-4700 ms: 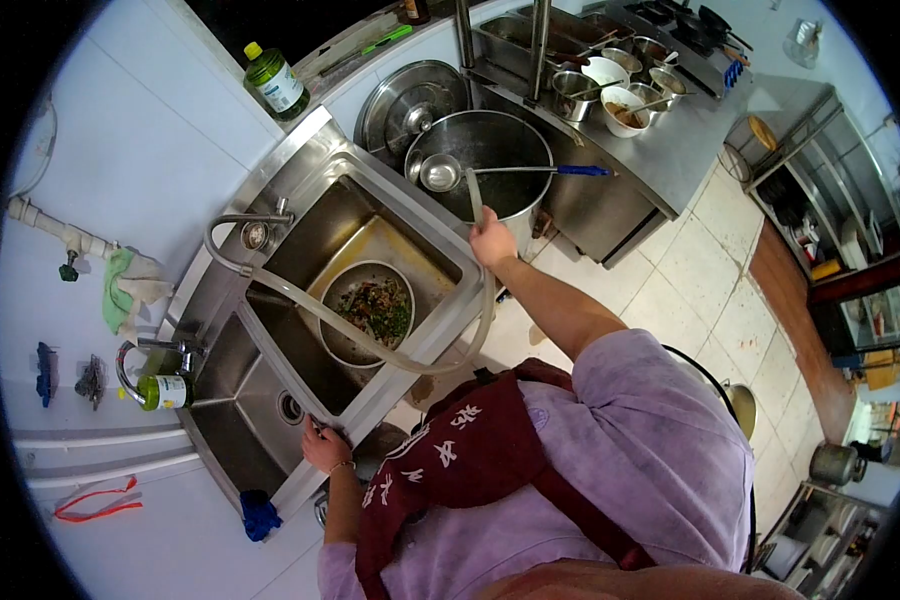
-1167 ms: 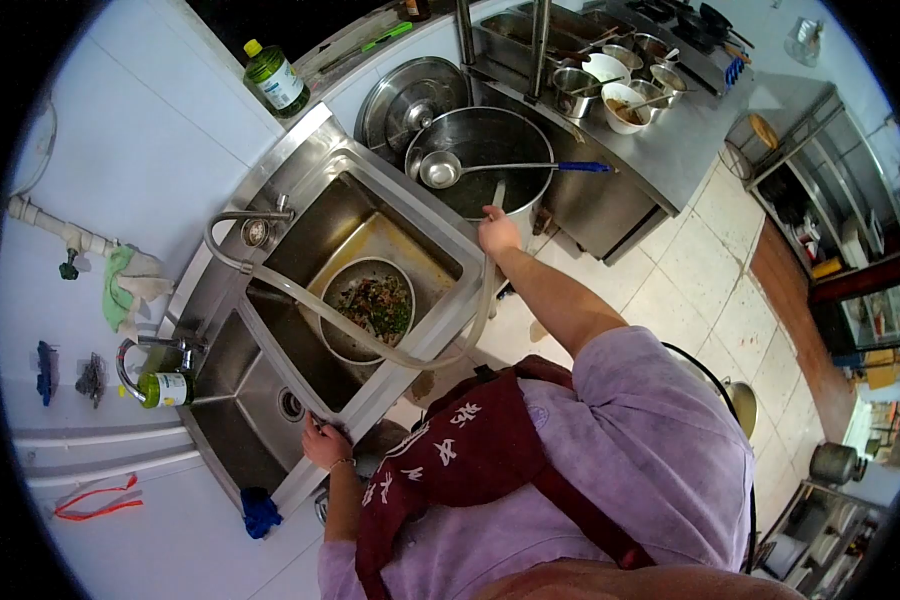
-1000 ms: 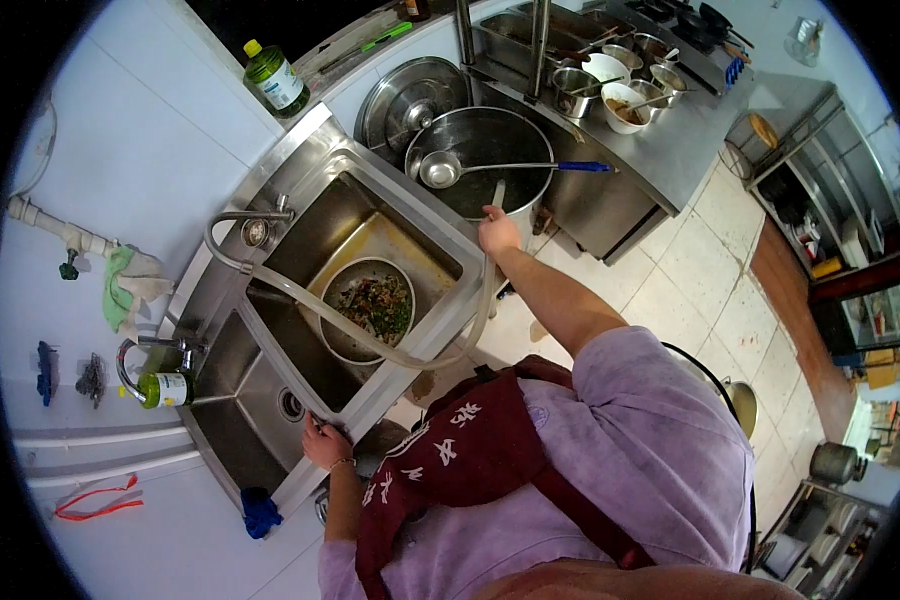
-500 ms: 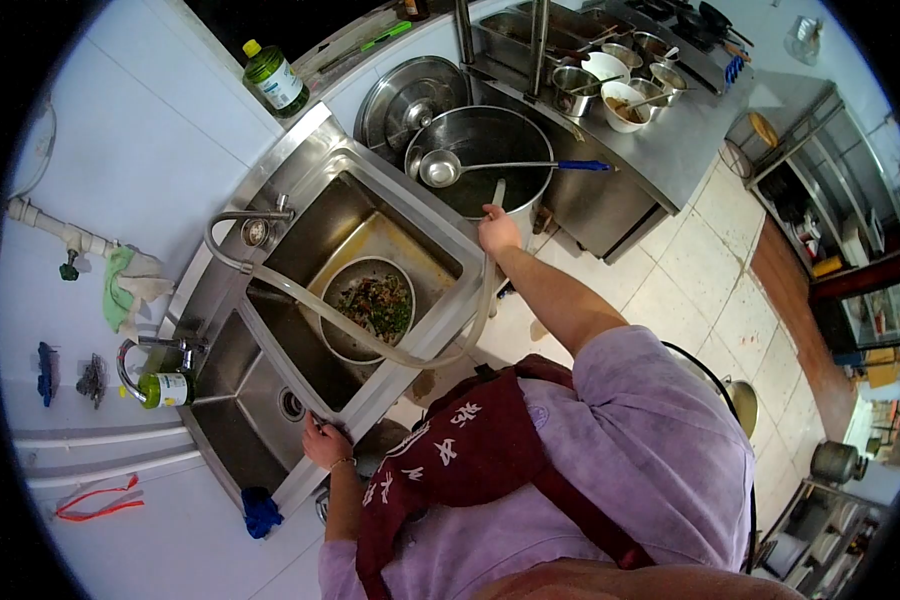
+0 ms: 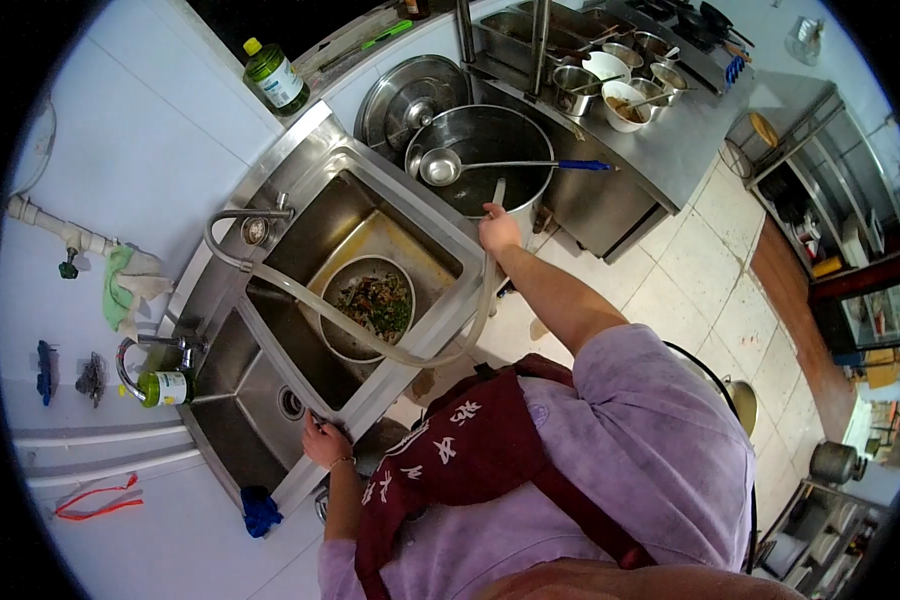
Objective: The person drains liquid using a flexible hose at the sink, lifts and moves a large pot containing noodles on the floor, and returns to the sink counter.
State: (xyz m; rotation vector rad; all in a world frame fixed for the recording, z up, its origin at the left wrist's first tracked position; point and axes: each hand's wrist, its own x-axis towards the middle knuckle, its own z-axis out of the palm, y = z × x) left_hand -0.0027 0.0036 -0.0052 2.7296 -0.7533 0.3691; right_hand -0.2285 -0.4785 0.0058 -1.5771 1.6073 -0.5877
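Observation:
My right hand (image 5: pixel 500 230) is closed around a clear hose (image 5: pixel 489 290) near its end, at the rim of a large metal pot (image 5: pixel 545 195). The hose tip points into the pot, which has dark liquid low inside. From the curved faucet (image 5: pixel 218 240), the hose runs across the sink and loops past its front edge. A long-handled ladle (image 5: pixel 440 168) with a blue grip lies across the pot's top. My left hand (image 5: pixel 327 443) has its fingers curled over the front edge of the double sink (image 5: pixel 355 395). Below the hose, a round bowl (image 5: pixel 411 290) of food scraps sits in the larger basin.
A pot lid (image 5: pixel 400 100) leans against the wall behind the pot. White bowls (image 5: pixel 625 120) and small pots stand on the steel counter (image 5: pixel 660 165). Green bottles (image 5: pixel 275 78) stand by the sink. A blue cloth (image 5: pixel 260 512) hangs at its near corner.
Liquid in the large pot looks slightly more disturbed near the hose tip. Both hands stay in the same place.

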